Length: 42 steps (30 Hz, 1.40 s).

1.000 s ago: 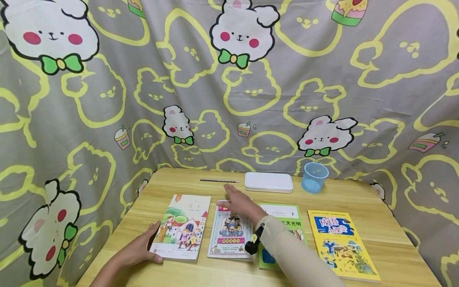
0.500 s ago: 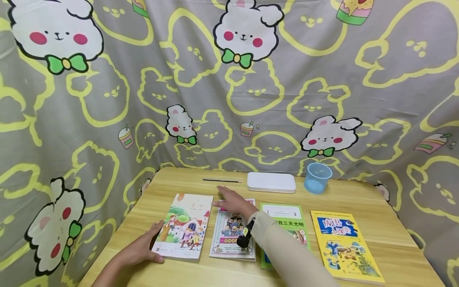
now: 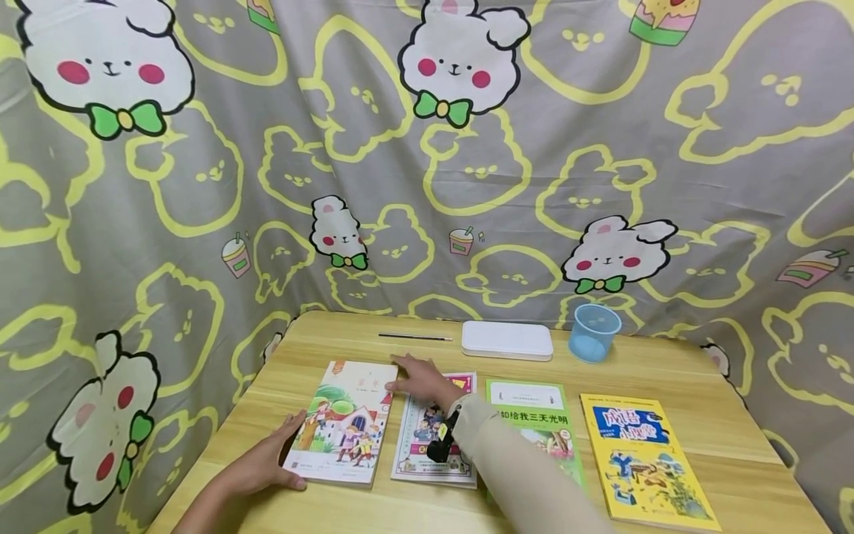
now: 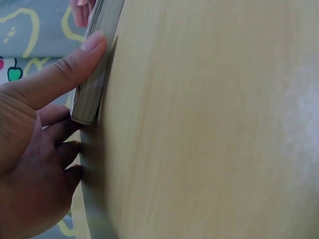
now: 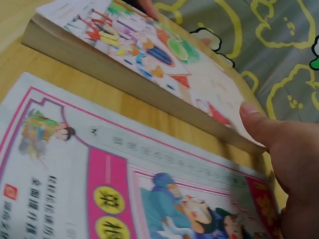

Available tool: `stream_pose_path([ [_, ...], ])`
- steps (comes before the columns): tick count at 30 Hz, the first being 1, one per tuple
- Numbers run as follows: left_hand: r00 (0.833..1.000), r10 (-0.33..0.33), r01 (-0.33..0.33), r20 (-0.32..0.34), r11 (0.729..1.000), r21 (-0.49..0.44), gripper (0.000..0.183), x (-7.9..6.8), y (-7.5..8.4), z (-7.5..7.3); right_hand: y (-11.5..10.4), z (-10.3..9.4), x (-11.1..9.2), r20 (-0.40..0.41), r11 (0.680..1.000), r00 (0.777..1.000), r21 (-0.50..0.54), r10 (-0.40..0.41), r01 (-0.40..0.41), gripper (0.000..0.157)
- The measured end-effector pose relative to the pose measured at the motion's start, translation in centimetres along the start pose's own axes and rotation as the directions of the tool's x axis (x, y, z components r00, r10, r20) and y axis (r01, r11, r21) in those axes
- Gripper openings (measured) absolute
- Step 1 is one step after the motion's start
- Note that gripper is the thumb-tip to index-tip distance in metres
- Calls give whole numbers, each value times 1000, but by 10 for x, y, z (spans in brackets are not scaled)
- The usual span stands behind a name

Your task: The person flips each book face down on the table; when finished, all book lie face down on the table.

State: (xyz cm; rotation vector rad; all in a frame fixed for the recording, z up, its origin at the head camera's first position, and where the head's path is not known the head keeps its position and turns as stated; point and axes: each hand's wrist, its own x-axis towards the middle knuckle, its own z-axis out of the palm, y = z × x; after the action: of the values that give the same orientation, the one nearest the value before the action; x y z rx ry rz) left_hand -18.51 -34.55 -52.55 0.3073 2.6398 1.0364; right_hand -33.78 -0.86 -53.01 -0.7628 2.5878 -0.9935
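A thick book [image 3: 343, 423] with a pale cover and a cartoon house lies flat at the table's left. At its lower left corner is my left hand [image 3: 263, 456], thumb against the near page edge and fingers along the left side, as the left wrist view shows [image 4: 40, 149]. My right hand [image 3: 420, 380] reaches across a pink-bordered book [image 3: 434, 467] to the pale book's upper right corner. In the right wrist view, its thumb [image 5: 256, 122] sits at that corner; its other fingers are mostly hidden there.
To the right lie a green book [image 3: 534, 419] and a yellow book [image 3: 647, 463]. Along the back are a thin dark pencil-like stick [image 3: 415, 337], a white case [image 3: 507, 340] and a blue cup [image 3: 594, 334]. A patterned curtain [image 3: 400, 170] hangs behind the wooden table [image 3: 740, 452].
My right hand has moved left and slightly nearer, from above the pink-bordered book to the pale book's upper right corner. My left hand stays at the lower left corner.
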Motion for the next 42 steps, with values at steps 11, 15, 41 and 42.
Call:
stream_pose_path([
  [11, 1000, 4, -4, -20, 1000, -8, 132, -3, 2, 1, 2, 12, -1, -128, 1000, 992, -16, 3, -5, 66],
  [15, 999, -9, 9, -37, 1000, -8, 131, -3, 0, 4, 4, 15, -1, -139, 999, 990, -30, 13, -17, 66],
  [41, 998, -49, 44, -47, 994, -100, 124, -4, -6, 6, -1, 12, -6, -131, 999, 991, -32, -7, 3, 64],
  [42, 998, -50, 45, -44, 993, -110, 124, -4, -6, 6, -1, 12, -6, -131, 1000, 991, -31, -7, 3, 64],
])
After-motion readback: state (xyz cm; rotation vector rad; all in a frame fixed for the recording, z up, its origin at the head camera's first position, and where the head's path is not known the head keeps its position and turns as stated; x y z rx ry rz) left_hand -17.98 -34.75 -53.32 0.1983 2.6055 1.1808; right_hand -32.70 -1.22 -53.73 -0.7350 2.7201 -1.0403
